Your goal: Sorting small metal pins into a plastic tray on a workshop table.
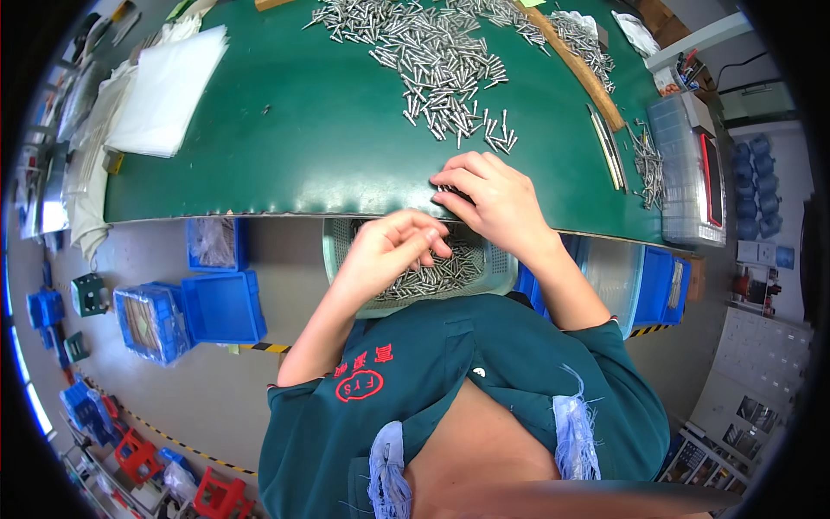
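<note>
- Nearest the camera: dark green shirt [510, 355] of smooth woven cloth, with frayed pale blue strips [577, 437] at the chest.
- Set just beyond, below the surface's near edge: a pale green plastic basket [337, 246], rounded at the corners, holding a heap of silvery metal pins [437, 275].
- Poised above the basket: left hand [389, 251], fingers bent inward toward the thumb; impossible to tell whether pinching anything.
- Lowered to the surface's edge: right hand [497, 197], fingers and thumb curled around a few small metal pieces [445, 189]; impossible to tell whether gripped or merely cupped.
- Judged from shape and sheen: light singly, weighty in bulk, stiff, hard, unlikely to break, perhaps slippery; best pinched across the middle of the shank, or gathered by the cupped handful.
- Stretched ahead: a glossy green surface [285, 130], smooth and reflective.
- Spread across the far part: a large pile of pins [445, 65], slender and stepped, thinning to strays toward the right hand.
- Laid at right: a rough wooden bar [581, 69], slim rods [605, 147], a smaller heap of metal pieces [647, 164] and a clear plastic box [679, 173].
- Stacked at far left: thin white sheets [169, 91].
- Down on the floor: hard blue crates [223, 307] and, farther off, red stools [137, 454].
</note>
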The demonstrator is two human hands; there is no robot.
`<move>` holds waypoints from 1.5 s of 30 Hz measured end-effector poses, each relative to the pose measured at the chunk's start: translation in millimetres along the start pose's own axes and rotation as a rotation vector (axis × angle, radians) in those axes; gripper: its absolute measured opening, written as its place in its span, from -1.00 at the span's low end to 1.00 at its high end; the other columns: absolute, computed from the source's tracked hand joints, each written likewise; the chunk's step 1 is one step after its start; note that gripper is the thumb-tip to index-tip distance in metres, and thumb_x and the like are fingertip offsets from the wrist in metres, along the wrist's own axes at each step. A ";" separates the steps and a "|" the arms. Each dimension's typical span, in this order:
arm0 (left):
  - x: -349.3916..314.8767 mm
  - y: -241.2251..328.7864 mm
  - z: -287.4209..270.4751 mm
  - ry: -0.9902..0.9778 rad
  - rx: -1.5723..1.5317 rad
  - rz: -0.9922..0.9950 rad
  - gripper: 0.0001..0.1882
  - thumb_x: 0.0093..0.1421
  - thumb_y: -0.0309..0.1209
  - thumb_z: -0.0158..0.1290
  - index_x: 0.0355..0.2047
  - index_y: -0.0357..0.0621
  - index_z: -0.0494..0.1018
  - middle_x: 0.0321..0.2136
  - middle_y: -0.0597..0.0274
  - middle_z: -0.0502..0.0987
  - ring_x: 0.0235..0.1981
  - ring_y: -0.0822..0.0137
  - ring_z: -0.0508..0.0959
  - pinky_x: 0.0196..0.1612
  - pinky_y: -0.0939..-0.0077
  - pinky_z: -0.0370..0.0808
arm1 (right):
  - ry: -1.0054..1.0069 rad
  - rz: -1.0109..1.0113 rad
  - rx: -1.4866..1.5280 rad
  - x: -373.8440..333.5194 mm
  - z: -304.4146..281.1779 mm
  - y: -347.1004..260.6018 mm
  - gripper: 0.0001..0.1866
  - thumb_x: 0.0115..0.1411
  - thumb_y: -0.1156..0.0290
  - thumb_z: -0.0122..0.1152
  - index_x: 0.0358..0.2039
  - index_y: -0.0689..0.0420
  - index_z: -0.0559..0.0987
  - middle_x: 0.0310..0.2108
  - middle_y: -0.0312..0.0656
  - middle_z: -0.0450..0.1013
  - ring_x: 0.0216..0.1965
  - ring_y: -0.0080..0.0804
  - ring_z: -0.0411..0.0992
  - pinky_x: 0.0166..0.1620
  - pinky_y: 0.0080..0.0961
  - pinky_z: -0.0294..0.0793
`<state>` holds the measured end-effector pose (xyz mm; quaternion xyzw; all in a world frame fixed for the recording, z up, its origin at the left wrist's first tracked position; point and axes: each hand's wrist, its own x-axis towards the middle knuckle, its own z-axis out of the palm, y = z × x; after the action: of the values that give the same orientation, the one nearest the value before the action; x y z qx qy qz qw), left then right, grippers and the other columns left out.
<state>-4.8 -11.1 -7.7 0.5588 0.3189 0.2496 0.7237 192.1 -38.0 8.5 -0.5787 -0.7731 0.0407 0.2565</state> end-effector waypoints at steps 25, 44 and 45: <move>3.9 -5.6 11.3 -0.144 -0.077 -0.238 -0.74 0.33 -0.41 -0.11 -0.11 -0.36 0.44 -0.29 0.11 0.58 -0.24 0.38 0.60 -0.17 0.55 0.54 | -0.267 0.243 0.661 -22.7 -25.9 -17.9 -0.49 0.08 0.57 0.16 0.09 0.06 0.40 -0.25 -0.22 0.45 -0.34 -0.46 0.47 -0.28 -0.54 0.49; -4.5 13.7 10.4 -0.097 0.350 -0.152 -0.75 0.25 -0.41 0.01 -0.14 -0.32 0.47 -0.32 0.14 0.62 -0.25 0.39 0.61 -0.18 0.51 0.54 | -0.174 0.232 0.730 -23.8 -13.6 -17.6 -0.86 0.16 0.44 0.19 -0.26 0.17 0.57 -0.36 -0.27 0.48 -0.35 -0.45 0.48 -0.30 -0.56 0.46; -6.8 15.0 9.0 -0.096 0.351 -0.150 -0.75 0.25 -0.41 0.01 -0.14 -0.32 0.47 -0.32 0.14 0.62 -0.25 0.39 0.61 -0.18 0.51 0.54 | -0.196 0.414 1.029 -24.3 -14.4 -18.6 -0.85 0.19 0.43 0.18 -0.25 0.18 0.57 -0.36 -0.30 0.48 -0.35 -0.50 0.47 -0.30 -0.60 0.46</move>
<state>-2.8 -18.0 9.5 0.6623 0.3635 0.1086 0.6462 187.0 -69.8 19.1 -0.5121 -0.5442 0.5154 0.4195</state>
